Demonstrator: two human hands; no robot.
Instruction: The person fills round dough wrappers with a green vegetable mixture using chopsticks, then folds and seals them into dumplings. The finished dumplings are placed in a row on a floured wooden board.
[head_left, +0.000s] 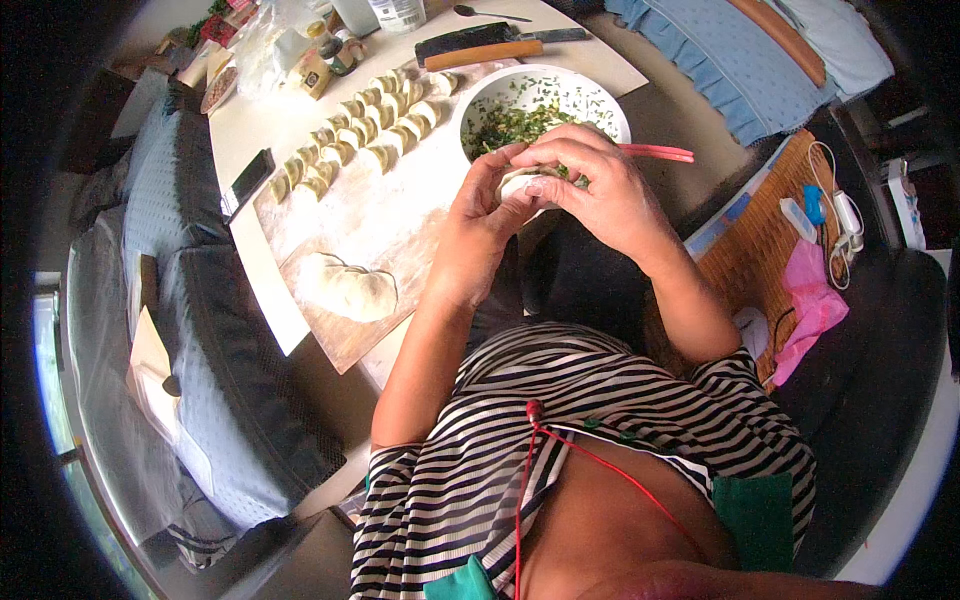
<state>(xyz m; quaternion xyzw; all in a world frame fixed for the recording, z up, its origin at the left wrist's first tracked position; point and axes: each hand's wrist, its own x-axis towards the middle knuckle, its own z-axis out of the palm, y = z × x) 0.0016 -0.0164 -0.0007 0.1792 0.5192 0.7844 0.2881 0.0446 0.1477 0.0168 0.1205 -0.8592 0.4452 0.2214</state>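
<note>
Between my hands is a dumpling (517, 185) with its dough wrapper partly folded; bits of green filling show at its right side. My left hand (480, 202) cups it from the left, thumb against the dough. From the right, my right hand (589, 172) pinches the wrapper with thumb and fingers. Just beyond them stands a white bowl (611, 101) of chopped green and yellow filling (517, 116), with red chopsticks (660, 153) sticking out to the right. Several folded dumplings (379, 115) sit in rows on the floured wooden board (330, 349). Overlapping dough wrappers (349, 287) lie near its front corner.
Behind the board lie a cleaver (465, 43), a wooden rolling pin (484, 56) and a dark spoon (487, 13). A phone (249, 184) rests at the table's left edge. Bottles (330, 49) and plastic bags (270, 52) crowd the far left. A sofa (217, 375) stands left.
</note>
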